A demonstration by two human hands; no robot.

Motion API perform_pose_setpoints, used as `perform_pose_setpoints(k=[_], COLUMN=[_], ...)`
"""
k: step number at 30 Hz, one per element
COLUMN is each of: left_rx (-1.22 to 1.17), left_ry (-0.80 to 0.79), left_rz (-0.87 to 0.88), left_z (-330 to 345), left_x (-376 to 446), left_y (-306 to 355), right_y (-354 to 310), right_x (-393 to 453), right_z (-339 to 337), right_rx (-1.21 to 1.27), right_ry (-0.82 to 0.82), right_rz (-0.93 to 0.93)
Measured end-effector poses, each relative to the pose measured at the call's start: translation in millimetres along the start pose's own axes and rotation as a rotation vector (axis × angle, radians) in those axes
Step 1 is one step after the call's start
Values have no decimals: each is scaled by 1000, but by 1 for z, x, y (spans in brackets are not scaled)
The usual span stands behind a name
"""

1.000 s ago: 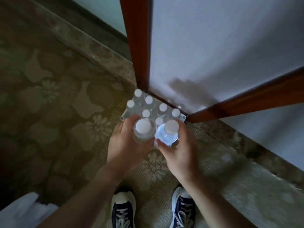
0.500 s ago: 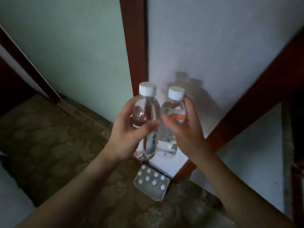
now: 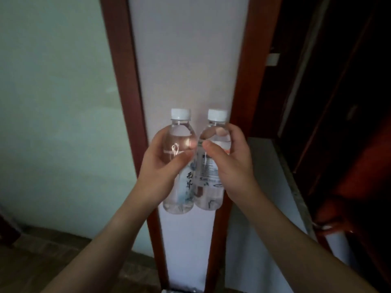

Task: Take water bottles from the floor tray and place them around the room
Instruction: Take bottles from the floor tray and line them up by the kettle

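So both hands are up at about chest height, each wrapped around its own water bottle. Left hand (image 3: 160, 166) grips the left bottle (image 3: 179, 166) around the middle, thumb across the front. Right hand (image 3: 230, 163) does the same with the right bottle (image 3: 209, 176). Both bottles are upright, white caps on top, sides touching or just about. Behind them is a white wall panel (image 3: 186, 60) framed by reddish wood trim (image 3: 120, 60), pale green wall (image 3: 53, 102) off to the left. Floor tray is barely a sliver at the bottom edge, can't really make it out.

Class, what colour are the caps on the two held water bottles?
White, both caps, clearest in the head view.
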State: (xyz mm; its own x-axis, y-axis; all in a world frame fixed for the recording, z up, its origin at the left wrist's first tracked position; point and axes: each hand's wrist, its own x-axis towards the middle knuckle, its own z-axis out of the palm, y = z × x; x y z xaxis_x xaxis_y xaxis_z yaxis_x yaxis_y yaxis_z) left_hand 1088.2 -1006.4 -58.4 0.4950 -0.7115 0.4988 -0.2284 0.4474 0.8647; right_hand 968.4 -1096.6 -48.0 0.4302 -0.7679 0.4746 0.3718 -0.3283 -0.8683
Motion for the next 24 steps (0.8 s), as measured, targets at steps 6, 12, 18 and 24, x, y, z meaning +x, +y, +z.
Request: perform_pose_setpoints(k=[6, 12, 18, 24], left_rx=[-130, -330, -538, -658], left_ry=[-252, -572, -907, -1100], left_rz=[36, 16, -23, -56], left_z=[118, 293, 477, 618], left_x=[-1, -36, -116, -189], left_y=[5, 18, 58, 87], right_y=[-50, -120, -206, -267], right_x=[-34, -109, -212, -290], right_z=[-107, -253, -386, -491], right_rx=[-121, -296, -496, -678], right_ry=[244, 564, 913, 1147], right_rz=[-29, -107, -187, -224])
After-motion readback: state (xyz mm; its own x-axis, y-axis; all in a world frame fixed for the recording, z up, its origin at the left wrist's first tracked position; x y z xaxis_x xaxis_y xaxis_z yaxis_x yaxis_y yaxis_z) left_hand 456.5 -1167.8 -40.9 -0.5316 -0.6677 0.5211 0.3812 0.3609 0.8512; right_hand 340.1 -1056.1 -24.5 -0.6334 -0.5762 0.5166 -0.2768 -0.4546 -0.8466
